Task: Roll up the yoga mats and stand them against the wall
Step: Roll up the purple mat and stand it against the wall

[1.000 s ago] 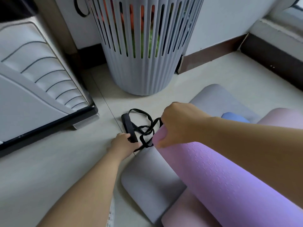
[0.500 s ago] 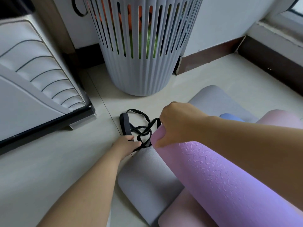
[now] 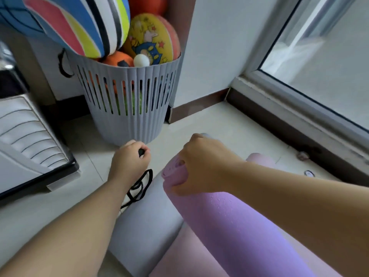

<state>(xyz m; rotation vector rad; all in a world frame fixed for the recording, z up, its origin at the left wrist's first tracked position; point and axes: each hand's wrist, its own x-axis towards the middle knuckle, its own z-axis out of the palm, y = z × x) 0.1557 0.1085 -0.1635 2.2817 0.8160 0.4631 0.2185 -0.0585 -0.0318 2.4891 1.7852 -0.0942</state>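
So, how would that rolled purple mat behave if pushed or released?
The rolled purple mat is a cylinder lying on flat mats, so probably rolls sideways. Nothing binds it; the right hand grips its end, so released it may uncoil.

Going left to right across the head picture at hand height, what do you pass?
White ribbed machine → left hand gripping the black strap → right hand gripping the purple rolled mat → dark window base.

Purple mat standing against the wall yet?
No, the purple mat lies slanted and low, its end held by the right hand.
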